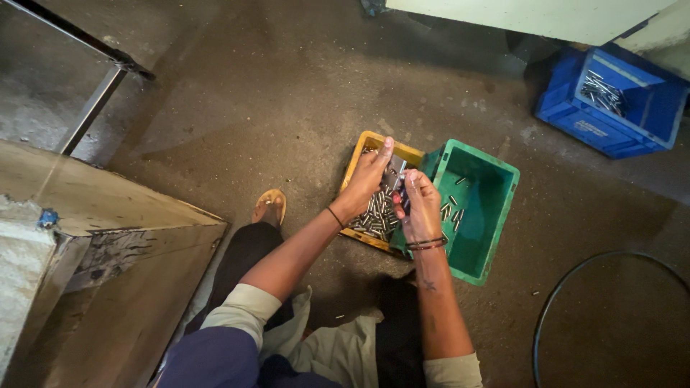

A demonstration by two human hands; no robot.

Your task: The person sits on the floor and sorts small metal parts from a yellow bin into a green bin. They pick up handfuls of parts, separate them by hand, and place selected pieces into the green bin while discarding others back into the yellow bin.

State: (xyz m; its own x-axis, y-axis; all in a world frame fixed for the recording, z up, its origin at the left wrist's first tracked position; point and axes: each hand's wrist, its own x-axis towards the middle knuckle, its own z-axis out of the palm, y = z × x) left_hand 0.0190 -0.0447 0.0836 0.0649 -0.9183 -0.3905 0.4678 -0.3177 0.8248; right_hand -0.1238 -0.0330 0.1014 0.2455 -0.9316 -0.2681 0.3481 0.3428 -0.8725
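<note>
both my hands are over the yellow plastic crate (pixel 359 154) of small steel pins (pixel 374 215); left hand (pixel 366 179) and right hand (pixel 420 205) pinching a small grey metal part (pixel 394 174) together, green plastic crate (pixel 489 215) just beside.

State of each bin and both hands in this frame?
Yellow bin: open, holds many metal pins.
Green bin: open, a few pins, mostly bare.
Blue bin: open, a pile of pins, set apart.
Left hand: closed on a small metal part.
Right hand: closed on the same part.
</note>
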